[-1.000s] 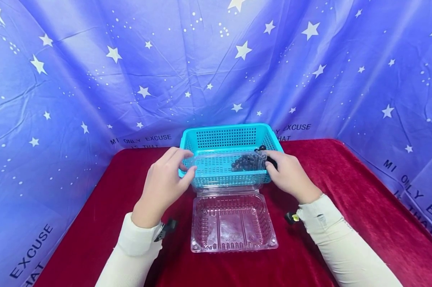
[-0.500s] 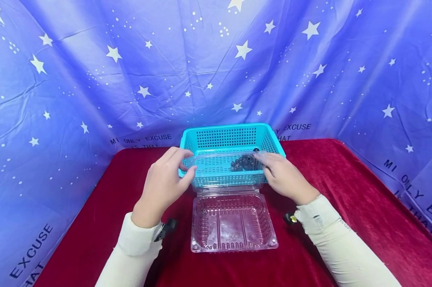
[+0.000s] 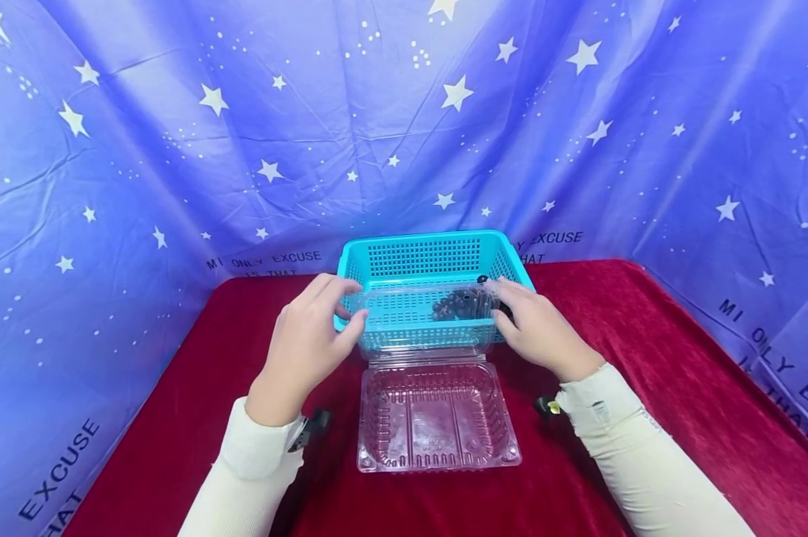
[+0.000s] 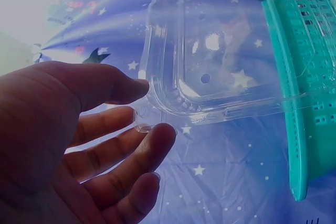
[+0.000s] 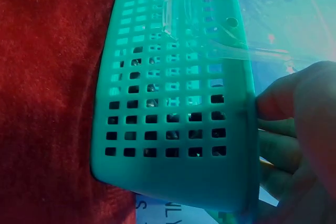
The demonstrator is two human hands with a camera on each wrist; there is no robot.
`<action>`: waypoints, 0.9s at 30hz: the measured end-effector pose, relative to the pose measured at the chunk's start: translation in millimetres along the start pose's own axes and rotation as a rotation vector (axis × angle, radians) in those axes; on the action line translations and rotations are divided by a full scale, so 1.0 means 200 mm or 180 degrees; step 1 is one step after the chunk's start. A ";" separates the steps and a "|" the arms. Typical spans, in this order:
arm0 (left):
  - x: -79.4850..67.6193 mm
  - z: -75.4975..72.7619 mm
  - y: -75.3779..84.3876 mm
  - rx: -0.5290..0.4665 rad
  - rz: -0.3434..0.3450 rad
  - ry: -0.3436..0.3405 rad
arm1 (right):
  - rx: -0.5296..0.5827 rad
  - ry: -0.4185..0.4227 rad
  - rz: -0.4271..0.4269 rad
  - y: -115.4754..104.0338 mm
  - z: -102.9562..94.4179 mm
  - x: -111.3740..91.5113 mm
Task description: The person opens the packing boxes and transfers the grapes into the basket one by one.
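Observation:
A clear plastic clamshell box (image 3: 437, 418) stands open on the table, its raised lid (image 4: 205, 111) overlapping the front of the turquoise basket (image 3: 437, 237) in the head view. My left hand (image 3: 306, 328) pinches a corner of that lid between thumb and fingers. Dark grapes (image 3: 452, 306) lie in the basket's right part, seen through the lid. Over the basket's right end is my right hand (image 3: 541, 324), fingers reaching inside among the grapes. In the right wrist view, the basket wall (image 5: 173, 177) hides much of these fingers (image 5: 278, 148); I cannot tell whether they grip any grapes.
Red velvet cloth (image 3: 645, 358) covers the table. Behind and at both sides hangs a blue curtain (image 3: 390, 112) with white stars, close to the basket's far side. A wrist camera (image 3: 547, 406) sits below my right hand.
My right hand moved a little left over the grapes, then back right. A dark grape beside its fingertips shifted slightly. The left hand, box and basket stayed in place.

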State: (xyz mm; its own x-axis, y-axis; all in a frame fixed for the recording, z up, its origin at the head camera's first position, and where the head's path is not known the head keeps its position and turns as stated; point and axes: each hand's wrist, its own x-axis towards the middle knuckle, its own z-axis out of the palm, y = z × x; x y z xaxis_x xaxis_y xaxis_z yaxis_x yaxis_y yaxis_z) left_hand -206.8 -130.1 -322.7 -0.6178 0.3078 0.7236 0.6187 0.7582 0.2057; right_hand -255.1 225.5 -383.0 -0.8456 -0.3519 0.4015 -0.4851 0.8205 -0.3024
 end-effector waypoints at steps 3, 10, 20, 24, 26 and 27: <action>0.00 0.00 0.00 0.0015 0.0011 0.0011 | 0.0013 -0.0018 0.0007 0.00 -0.02 0.00; 0.00 0.00 0.00 0.0057 -0.0019 0.0029 | 0.0041 -0.0015 0.0002 0.01 -0.06 0.00; 0.00 -0.01 0.00 0.0059 -0.0068 0.0038 | 0.0081 -0.0097 0.0089 0.00 -0.11 0.00; 0.00 -0.01 0.00 0.0069 -0.0073 0.0040 | 0.0070 -0.0099 0.0086 0.00 -0.14 -0.01; 0.00 -0.01 -0.01 0.0071 -0.0075 0.0059 | 0.0046 -0.0094 0.0088 0.00 -0.15 -0.01; 0.01 -0.01 -0.01 0.0070 -0.0068 0.0076 | 0.0045 -0.0095 0.0097 0.00 -0.16 -0.01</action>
State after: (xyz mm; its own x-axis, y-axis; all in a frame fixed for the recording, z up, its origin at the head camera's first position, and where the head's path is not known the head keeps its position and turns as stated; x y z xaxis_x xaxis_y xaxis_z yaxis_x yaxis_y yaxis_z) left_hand -207.5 -132.5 -320.6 -0.6188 0.2776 0.7349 0.5945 0.7770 0.2071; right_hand -246.1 240.7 -356.0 -0.8661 -0.3403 0.3661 -0.4620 0.8247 -0.3263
